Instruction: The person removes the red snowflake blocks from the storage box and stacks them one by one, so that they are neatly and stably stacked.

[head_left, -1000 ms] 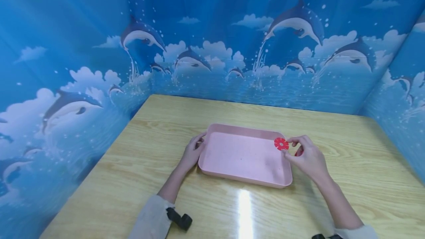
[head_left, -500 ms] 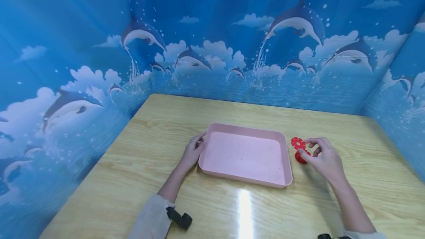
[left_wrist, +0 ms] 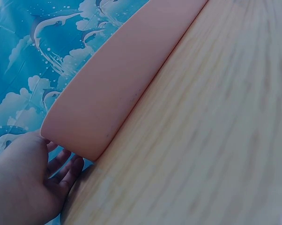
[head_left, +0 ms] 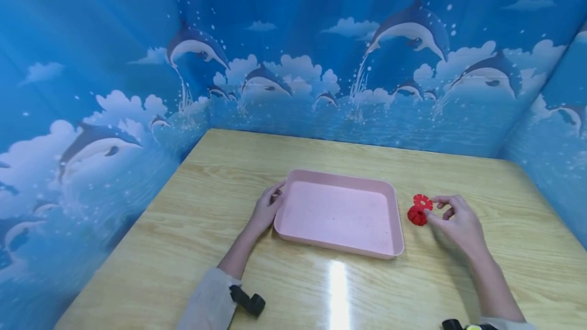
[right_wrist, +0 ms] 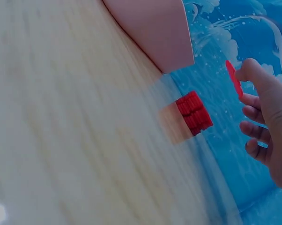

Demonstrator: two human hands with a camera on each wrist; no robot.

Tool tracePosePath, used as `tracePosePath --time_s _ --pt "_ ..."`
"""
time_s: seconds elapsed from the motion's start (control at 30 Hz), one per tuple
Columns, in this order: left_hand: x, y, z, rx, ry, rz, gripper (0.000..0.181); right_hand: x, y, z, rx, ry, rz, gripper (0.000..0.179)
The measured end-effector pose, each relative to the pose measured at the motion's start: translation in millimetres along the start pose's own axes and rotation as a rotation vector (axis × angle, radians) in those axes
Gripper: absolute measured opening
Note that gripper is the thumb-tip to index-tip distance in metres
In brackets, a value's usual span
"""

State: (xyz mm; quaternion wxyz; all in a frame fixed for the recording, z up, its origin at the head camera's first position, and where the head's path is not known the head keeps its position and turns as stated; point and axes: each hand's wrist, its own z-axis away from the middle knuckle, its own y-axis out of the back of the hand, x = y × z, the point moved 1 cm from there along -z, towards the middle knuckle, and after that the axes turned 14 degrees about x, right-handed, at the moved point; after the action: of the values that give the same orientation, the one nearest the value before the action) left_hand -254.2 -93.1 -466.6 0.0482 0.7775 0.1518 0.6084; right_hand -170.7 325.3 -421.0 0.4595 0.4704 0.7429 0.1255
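Observation:
My right hand [head_left: 462, 222] pinches a thin red notched disc [head_left: 423, 201] with a hole in its centre between thumb and fingertip. In the right wrist view the disc [right_wrist: 233, 78] appears edge-on, held apart from a short stack of red notched discs [right_wrist: 194, 113]. That stack [head_left: 417, 216] rests on the table just right of the pink tray [head_left: 339, 213]. My left hand [head_left: 267, 209] rests against the tray's left end, its lower fingers loosely bent. In the left wrist view the tray's wall [left_wrist: 108, 84] hides part of the left hand [left_wrist: 31, 176].
The wood-grain table [head_left: 220, 167] reaches back to a blue dolphin-print curtain [head_left: 293, 39], which also runs along both sides. A bright light reflection lies on the tabletop in front of the tray.
My right hand has moved right, carrying the red disc from above the tray's right end to beside and above the stack. My left hand and the tray have stayed put.

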Motion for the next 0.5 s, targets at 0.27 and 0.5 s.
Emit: tracePosePath --time_s 0.27,0.5 --pt "-0.4 -0.7 0.1 0.002 0.001 0.001 0.04 16 -6 5.0 -0.041 -0.024 0.024 0.034" --pt "-0.2 0.5 0.8 0.001 -0.013 0.01 0.039 27 -11 7.8 -0.03 0.0 -0.004 0.032"
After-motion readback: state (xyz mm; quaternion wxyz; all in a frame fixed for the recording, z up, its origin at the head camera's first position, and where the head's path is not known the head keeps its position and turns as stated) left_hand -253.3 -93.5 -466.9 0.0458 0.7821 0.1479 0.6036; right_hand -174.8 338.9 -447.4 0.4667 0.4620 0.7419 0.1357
